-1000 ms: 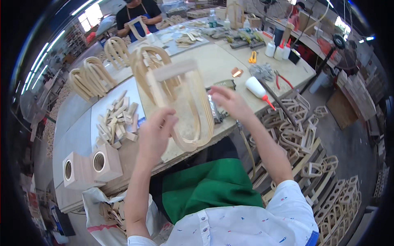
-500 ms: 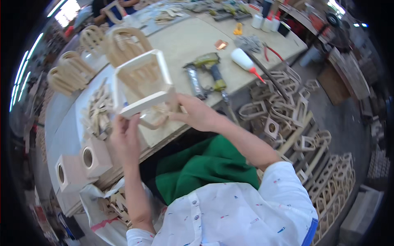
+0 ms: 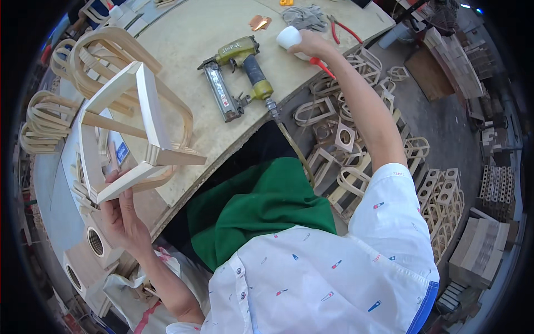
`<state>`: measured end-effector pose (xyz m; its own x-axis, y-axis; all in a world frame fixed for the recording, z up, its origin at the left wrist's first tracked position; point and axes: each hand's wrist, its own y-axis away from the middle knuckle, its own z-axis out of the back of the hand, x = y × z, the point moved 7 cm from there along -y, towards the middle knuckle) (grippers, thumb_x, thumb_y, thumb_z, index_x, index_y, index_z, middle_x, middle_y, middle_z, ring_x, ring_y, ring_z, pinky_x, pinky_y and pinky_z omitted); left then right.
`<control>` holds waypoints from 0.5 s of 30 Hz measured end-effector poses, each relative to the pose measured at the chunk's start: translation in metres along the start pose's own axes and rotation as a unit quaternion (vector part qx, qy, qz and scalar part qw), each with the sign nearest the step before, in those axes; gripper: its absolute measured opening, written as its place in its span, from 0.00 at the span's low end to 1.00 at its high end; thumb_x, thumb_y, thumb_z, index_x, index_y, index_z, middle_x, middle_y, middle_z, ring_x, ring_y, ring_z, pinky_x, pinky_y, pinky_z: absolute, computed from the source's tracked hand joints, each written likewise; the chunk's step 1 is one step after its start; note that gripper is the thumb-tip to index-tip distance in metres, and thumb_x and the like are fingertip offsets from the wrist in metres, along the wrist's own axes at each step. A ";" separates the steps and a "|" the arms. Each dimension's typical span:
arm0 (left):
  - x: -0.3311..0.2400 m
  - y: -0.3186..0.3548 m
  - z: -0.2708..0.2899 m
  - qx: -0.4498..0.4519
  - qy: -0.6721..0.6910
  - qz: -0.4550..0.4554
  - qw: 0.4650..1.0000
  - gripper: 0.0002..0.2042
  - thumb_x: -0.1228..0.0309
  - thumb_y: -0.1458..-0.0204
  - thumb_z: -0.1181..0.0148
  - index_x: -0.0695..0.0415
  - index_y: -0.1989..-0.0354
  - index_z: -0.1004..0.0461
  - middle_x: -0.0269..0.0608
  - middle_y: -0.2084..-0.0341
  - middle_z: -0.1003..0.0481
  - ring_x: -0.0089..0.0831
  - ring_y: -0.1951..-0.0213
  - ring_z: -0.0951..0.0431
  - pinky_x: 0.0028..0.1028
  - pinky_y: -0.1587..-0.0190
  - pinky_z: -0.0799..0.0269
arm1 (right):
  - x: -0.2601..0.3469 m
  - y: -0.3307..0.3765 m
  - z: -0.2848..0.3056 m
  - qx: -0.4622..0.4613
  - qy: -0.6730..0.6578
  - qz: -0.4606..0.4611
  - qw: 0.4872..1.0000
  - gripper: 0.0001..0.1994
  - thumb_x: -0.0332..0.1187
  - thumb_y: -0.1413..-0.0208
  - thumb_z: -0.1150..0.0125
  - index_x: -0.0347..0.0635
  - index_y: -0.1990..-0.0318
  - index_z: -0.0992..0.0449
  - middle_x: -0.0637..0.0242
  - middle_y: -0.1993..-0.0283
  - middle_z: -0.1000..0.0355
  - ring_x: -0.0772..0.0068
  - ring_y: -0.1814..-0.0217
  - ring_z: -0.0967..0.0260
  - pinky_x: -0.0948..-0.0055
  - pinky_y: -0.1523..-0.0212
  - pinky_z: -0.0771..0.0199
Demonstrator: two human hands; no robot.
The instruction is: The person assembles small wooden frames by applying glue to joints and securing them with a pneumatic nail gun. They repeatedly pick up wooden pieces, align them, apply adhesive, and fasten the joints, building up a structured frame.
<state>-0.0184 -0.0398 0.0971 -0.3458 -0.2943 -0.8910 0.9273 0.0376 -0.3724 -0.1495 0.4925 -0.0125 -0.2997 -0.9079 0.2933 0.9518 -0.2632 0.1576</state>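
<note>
Frame (image 3: 151,111), probably light and stiff, best held by its bars (image 3: 130,179); left hand (image 3: 127,221) pinches one, right hand (image 3: 315,44) grasps a bottle (image 3: 288,37).

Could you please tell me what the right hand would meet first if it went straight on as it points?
The white plastic bottle with the red nozzle, already in the right hand. Past it, perhaps the shiny copper-coloured sheet or the crumpled grey cloth; depth and exact aim are unclear.
</note>
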 end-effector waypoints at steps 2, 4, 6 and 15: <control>-0.004 0.002 -0.003 0.012 0.007 0.003 1.000 0.13 0.79 0.41 0.48 0.68 0.49 0.30 0.46 0.57 0.24 0.29 0.53 0.25 0.28 0.45 0.33 | -0.009 -0.001 -0.005 0.009 -0.047 -0.020 0.999 0.28 0.46 0.63 0.30 0.35 0.56 0.23 0.55 0.58 0.24 0.61 0.57 0.26 0.66 0.57 0.28; -0.003 -0.001 -0.006 0.031 0.034 0.006 0.999 0.12 0.80 0.42 0.48 0.68 0.49 0.30 0.47 0.57 0.24 0.30 0.53 0.25 0.28 0.46 0.33 | -0.023 -0.003 -0.002 -0.008 -0.160 -0.003 0.987 0.26 0.42 0.62 0.29 0.35 0.56 0.23 0.60 0.59 0.24 0.65 0.59 0.26 0.67 0.60 0.27; -0.007 -0.003 -0.008 0.054 0.022 0.010 0.998 0.12 0.80 0.42 0.48 0.68 0.50 0.30 0.47 0.57 0.24 0.30 0.54 0.24 0.28 0.47 0.32 | -0.019 0.011 0.015 -0.040 -0.381 0.013 0.924 0.24 0.38 0.59 0.29 0.36 0.54 0.25 0.63 0.60 0.25 0.68 0.61 0.26 0.69 0.62 0.27; -0.018 -0.002 -0.011 0.078 0.000 -0.008 0.997 0.10 0.79 0.44 0.44 0.66 0.54 0.27 0.44 0.63 0.21 0.27 0.61 0.21 0.26 0.55 0.27 | 0.137 0.148 0.187 -0.063 -0.774 0.300 0.554 0.23 0.34 0.42 0.44 0.32 0.42 0.39 0.53 0.50 0.30 0.54 0.44 0.32 0.55 0.40 0.33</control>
<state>-0.0160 -0.0239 0.1108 -0.3606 -0.2942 -0.8851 0.9327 -0.1160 -0.3415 -0.0625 0.3901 0.2274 0.4692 0.4980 0.7293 0.8781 -0.1753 -0.4452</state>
